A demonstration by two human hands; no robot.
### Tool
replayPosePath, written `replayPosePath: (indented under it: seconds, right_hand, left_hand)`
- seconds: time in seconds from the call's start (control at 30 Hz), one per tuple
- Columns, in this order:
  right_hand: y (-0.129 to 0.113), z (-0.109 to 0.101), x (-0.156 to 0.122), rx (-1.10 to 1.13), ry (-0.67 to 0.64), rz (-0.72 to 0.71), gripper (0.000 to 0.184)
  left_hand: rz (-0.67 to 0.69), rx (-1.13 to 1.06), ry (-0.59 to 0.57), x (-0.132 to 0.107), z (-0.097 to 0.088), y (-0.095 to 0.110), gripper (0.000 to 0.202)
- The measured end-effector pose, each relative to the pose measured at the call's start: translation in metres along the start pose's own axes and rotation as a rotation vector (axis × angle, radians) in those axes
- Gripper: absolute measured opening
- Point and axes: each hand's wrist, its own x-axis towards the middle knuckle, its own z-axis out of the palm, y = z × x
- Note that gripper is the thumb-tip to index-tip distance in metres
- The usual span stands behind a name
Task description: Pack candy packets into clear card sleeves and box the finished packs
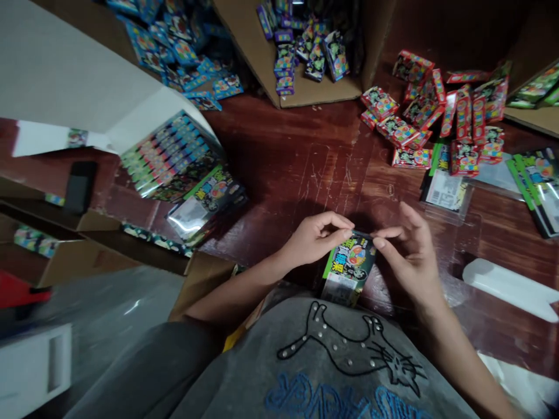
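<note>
Both hands meet over a dark wooden table (305,169). My left hand (317,237) is curled, pinching the top left edge of a clear plastic packet with a green and black printed card (349,267). My right hand (410,253) pinches the packet's top right edge with thumb and forefinger, its other fingers spread upward. The packet stands tilted against my lap, its lower end near my grey shirt.
A pile of small red boxes (441,113) lies at the back right. Blue and purple boxes (305,49) fill a cardboard box at the back. Filled packets (205,201) are stacked at the left, others (535,180) at the right. A black phone (80,186) sits far left.
</note>
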Motion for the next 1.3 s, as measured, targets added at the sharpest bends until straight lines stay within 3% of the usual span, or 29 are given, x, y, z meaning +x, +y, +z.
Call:
replayPosePath:
  seconds: [0.2, 0.4, 0.63, 0.77, 0.9, 0.97, 1.07, 1.13, 1.3]
  right_hand:
    - [-0.01, 0.01, 0.016, 0.148, 0.043, 0.199, 0.071]
    - [-0.011, 0.007, 0.021, 0.235, 0.031, 0.309, 0.085]
    - [-0.009, -0.003, 0.001, 0.092, -0.069, 0.126, 0.08]
    - [-0.006, -0.012, -0.002, 0.045, -0.097, 0.069, 0.073]
    - [-0.024, -0.027, 0.011, -0.16, -0.107, -0.027, 0.033]
    - [-0.04, -0.029, 0.023, -0.281, -0.195, -0.114, 0.015]
    - [-0.055, -0.023, 0.039, -0.385, -0.438, -0.165, 0.011]
    - [-0.056, -0.015, 0.044, -0.473, -0.499, -0.182, 0.01]
    - [-0.049, 0.0, 0.042, -0.665, -0.346, -0.213, 0.021]
  left_hand:
    - [-0.177, -0.038, -0.042, 0.009, -0.006, 0.014, 0.015]
    - [-0.171, -0.035, -0.082, 0.011, -0.017, 0.011, 0.018]
    - [-0.124, -0.011, -0.117, 0.011, -0.019, 0.009, 0.017]
    - [-0.037, -0.031, -0.194, 0.011, -0.02, 0.007, 0.017]
    - [0.055, 0.035, -0.157, 0.007, -0.02, 0.002, 0.014]
    - [0.062, 0.068, -0.132, 0.005, -0.018, 0.001, 0.012]
    - [0.071, 0.089, -0.126, 0.005, -0.014, 0.002, 0.012]
    - [0.076, 0.09, -0.122, 0.004, -0.012, 0.003, 0.011]
    - [0.075, 0.077, -0.103, 0.0, -0.018, 0.005, 0.01]
